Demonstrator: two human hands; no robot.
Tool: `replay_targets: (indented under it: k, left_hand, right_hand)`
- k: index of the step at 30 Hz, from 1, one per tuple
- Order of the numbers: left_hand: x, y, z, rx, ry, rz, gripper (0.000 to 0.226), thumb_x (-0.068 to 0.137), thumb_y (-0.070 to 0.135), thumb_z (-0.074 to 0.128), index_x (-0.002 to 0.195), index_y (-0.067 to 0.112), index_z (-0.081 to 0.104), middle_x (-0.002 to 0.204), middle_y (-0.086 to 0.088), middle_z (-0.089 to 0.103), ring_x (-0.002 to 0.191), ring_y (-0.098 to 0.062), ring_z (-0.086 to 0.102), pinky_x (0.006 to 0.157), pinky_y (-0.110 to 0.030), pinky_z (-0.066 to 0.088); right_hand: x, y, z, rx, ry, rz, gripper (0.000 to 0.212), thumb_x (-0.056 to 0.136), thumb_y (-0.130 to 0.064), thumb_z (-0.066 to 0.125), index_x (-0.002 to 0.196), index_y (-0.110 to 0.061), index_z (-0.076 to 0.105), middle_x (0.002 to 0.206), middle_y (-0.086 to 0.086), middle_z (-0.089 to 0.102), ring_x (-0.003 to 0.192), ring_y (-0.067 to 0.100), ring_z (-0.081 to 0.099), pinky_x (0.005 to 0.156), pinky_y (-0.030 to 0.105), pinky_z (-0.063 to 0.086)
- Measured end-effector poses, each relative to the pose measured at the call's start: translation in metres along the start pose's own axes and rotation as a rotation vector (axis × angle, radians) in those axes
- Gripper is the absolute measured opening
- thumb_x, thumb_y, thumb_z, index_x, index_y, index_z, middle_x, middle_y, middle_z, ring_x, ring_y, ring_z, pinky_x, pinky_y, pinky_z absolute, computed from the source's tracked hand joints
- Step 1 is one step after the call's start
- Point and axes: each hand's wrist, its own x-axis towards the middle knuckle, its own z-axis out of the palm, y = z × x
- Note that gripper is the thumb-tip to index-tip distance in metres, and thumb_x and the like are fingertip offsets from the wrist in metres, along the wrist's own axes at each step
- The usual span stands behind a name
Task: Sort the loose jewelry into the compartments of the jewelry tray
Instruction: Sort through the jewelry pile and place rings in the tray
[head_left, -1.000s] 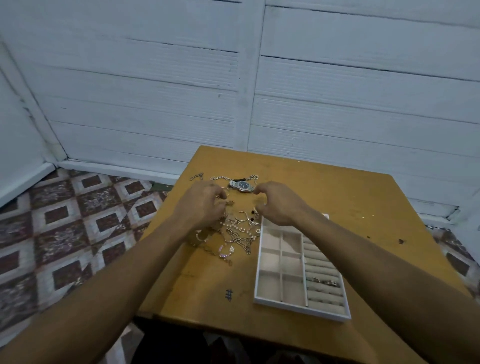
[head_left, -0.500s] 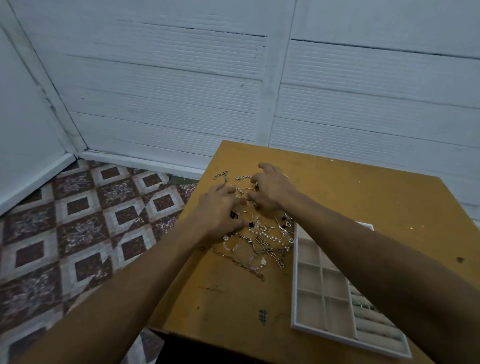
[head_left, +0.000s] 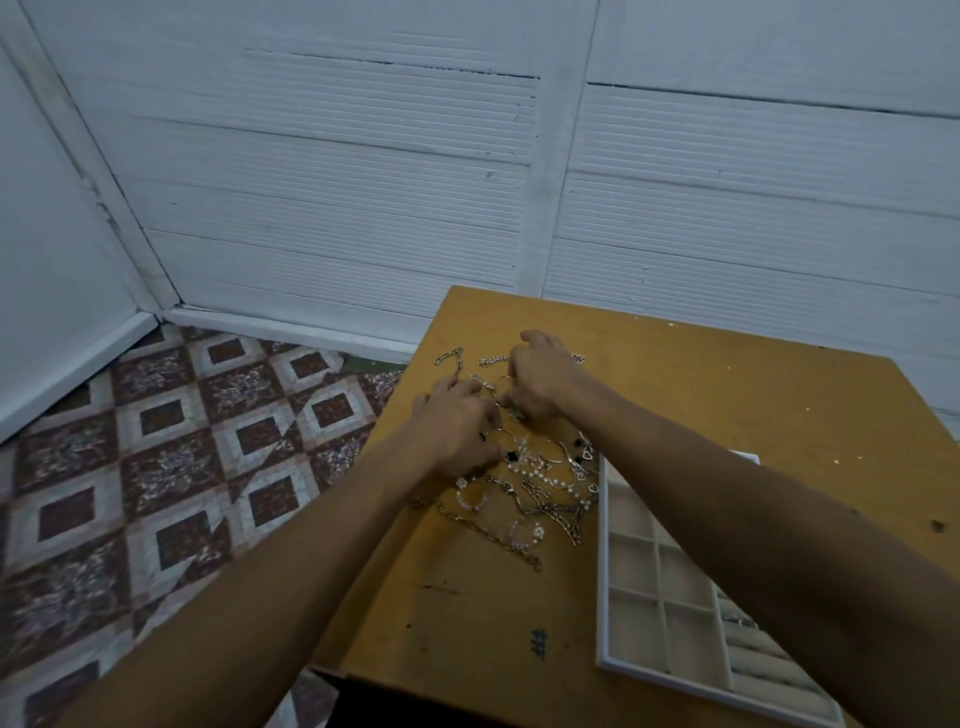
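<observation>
A tangled pile of loose jewelry (head_left: 540, 493) lies on the yellow table (head_left: 753, 395): pearl strands, link chains, heart charms and a thin bangle. The white jewelry tray (head_left: 602, 571), with beige square compartments and ring rolls, sits just right of the pile, partly under my right forearm. My left hand (head_left: 457, 431) rests on the pile's far left part, fingers curled down. My right hand (head_left: 540, 379) is bent over the pile's far end, with the ends of a thin chain (head_left: 491, 359) sticking out beside it. The fingertips of both hands nearly meet, and what they pinch is hidden.
A short loose chain (head_left: 451, 358) lies apart near the table's far left edge. The table's left edge drops to a patterned tile floor (head_left: 171, 467). A white plank wall (head_left: 467, 182) stands behind the table. A small dark mark (head_left: 538, 642) is near the front edge.
My right hand has moved forward and left over the spot where the wristwatch lay, so the watch is now hidden. My left hand stays on the pile. The view has swung left.
</observation>
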Motion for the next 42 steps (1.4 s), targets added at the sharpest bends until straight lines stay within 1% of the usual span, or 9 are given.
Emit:
replay_targets:
  k: [9, 13, 16, 25, 31, 35, 37, 39, 42]
  left_hand:
    - [-0.002, 0.012, -0.006, -0.007, -0.015, -0.048, 0.040, 0.083, 0.041, 0.066, 0.118, 0.024, 0.061, 0.154, -0.005, 0.026, 0.144, -0.029, 0.011, 0.110, -0.051, 0.020]
    - [-0.002, 0.015, -0.009, -0.008, -0.049, -0.080, 0.039, 0.082, 0.042, 0.068, 0.116, 0.023, 0.063, 0.155, -0.006, 0.024, 0.144, -0.030, 0.011, 0.111, -0.053, 0.019]
    - [0.001, 0.016, -0.010, -0.025, -0.060, -0.109, 0.038, 0.079, 0.042, 0.070, 0.112, 0.024, 0.063, 0.149, -0.006, 0.031, 0.140, -0.029, 0.019, 0.109, -0.051, 0.023]
    - [-0.004, 0.021, -0.012, -0.051, 0.047, -0.111, 0.036, 0.073, 0.038, 0.076, 0.101, 0.027, 0.055, 0.121, -0.003, 0.048, 0.124, -0.025, 0.034, 0.096, -0.044, 0.032]
    - [-0.010, 0.026, -0.011, -0.029, 0.128, -0.056, 0.028, 0.075, 0.031, 0.072, 0.094, 0.028, 0.051, 0.103, 0.005, 0.056, 0.108, -0.018, 0.045, 0.085, -0.039, 0.029]
    - [-0.012, 0.030, -0.014, -0.033, 0.152, -0.053, 0.017, 0.079, 0.021, 0.066, 0.089, 0.030, 0.056, 0.096, 0.007, 0.063, 0.100, -0.016, 0.054, 0.086, -0.037, 0.032]
    - [-0.012, 0.031, -0.016, -0.067, 0.151, -0.050, 0.012, 0.080, 0.019, 0.067, 0.087, 0.028, 0.064, 0.095, 0.006, 0.067, 0.096, -0.016, 0.059, 0.084, -0.034, 0.044]
    - [-0.012, 0.031, -0.018, -0.108, 0.147, -0.043, 0.009, 0.081, 0.017, 0.070, 0.088, 0.022, 0.070, 0.094, 0.002, 0.069, 0.091, -0.016, 0.063, 0.079, -0.030, 0.052]
    - [-0.014, 0.032, -0.021, -0.116, 0.176, -0.019, 0.011, 0.083, 0.018, 0.070, 0.093, 0.016, 0.074, 0.096, -0.001, 0.072, 0.090, -0.016, 0.065, 0.080, -0.028, 0.052]
  right_hand:
    - [-0.013, 0.001, -0.001, 0.040, 0.102, -0.028, 0.052, 0.083, -0.035, 0.069, 0.122, -0.009, 0.048, 0.139, 0.013, 0.042, 0.132, 0.031, 0.032, 0.111, 0.042, 0.029]
    - [-0.016, 0.003, -0.003, 0.056, 0.172, -0.068, 0.020, 0.085, -0.028, 0.065, 0.099, -0.016, 0.058, 0.133, 0.008, 0.049, 0.129, 0.027, 0.036, 0.108, 0.039, 0.030]
    - [-0.018, 0.003, -0.007, 0.092, 0.196, -0.085, 0.009, 0.085, -0.025, 0.064, 0.090, -0.019, 0.060, 0.129, 0.005, 0.052, 0.127, 0.026, 0.037, 0.105, 0.039, 0.032]
    - [-0.033, 0.009, -0.023, 0.224, 0.292, -0.065, 0.009, 0.086, -0.029, 0.067, 0.087, -0.022, 0.061, 0.108, 0.002, 0.057, 0.108, 0.024, 0.049, 0.089, 0.037, 0.042]
    - [-0.047, 0.016, -0.027, 0.342, 0.309, -0.043, 0.010, 0.085, -0.027, 0.069, 0.083, -0.020, 0.062, 0.096, 0.001, 0.059, 0.092, 0.019, 0.053, 0.080, 0.036, 0.047]
    - [-0.058, 0.021, -0.032, 0.488, 0.269, -0.031, 0.009, 0.083, -0.020, 0.072, 0.081, -0.014, 0.066, 0.080, 0.000, 0.064, 0.074, 0.016, 0.056, 0.064, 0.028, 0.045]
    - [-0.064, 0.024, -0.035, 0.524, 0.261, -0.021, 0.007, 0.083, -0.018, 0.072, 0.083, -0.012, 0.068, 0.077, -0.002, 0.061, 0.067, 0.009, 0.053, 0.057, 0.020, 0.038]
    - [-0.070, 0.026, -0.037, 0.540, 0.258, -0.016, 0.008, 0.083, -0.017, 0.072, 0.087, -0.011, 0.070, 0.077, -0.003, 0.060, 0.064, 0.002, 0.050, 0.054, 0.014, 0.034]
    - [-0.078, 0.030, -0.039, 0.587, 0.240, -0.001, 0.007, 0.084, -0.013, 0.071, 0.089, -0.008, 0.071, 0.078, 0.002, 0.064, 0.059, 0.003, 0.055, 0.054, 0.012, 0.037]
